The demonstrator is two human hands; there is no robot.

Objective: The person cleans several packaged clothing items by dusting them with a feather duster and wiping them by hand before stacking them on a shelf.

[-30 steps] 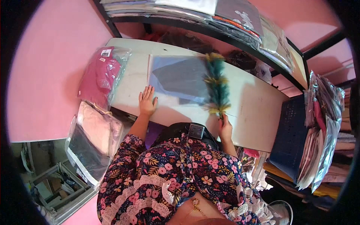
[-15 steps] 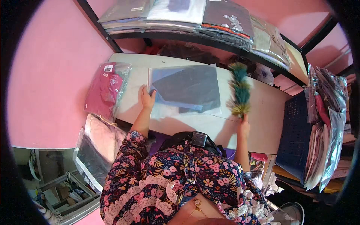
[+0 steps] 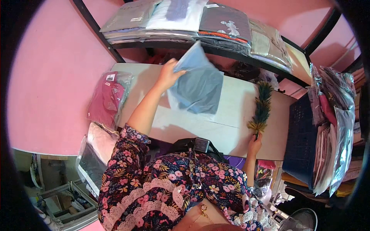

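My left hand [image 3: 169, 75] grips the upper corner of a clear plastic bag holding a dark grey folded garment [image 3: 198, 84], lifted off the white table [image 3: 227, 123] and hanging tilted. My right hand [image 3: 255, 145] holds the handle of a green and yellow feather duster [image 3: 262, 106], which lies along the table's right side, feathers pointing away from me.
A black metal shelf [image 3: 216, 50] above the table carries stacked bagged garments [image 3: 185, 15]. A bagged pink garment [image 3: 108, 96] sits at the table's left end, more bags [image 3: 96, 150] below it. A dark blue crate [image 3: 298, 142] and piled packets [image 3: 335, 115] stand at the right.
My left hand went from resting flat at the bag's edge to gripping it and lifting it off the table toward the shelf. The duster swung from over the bag to the table's right side.
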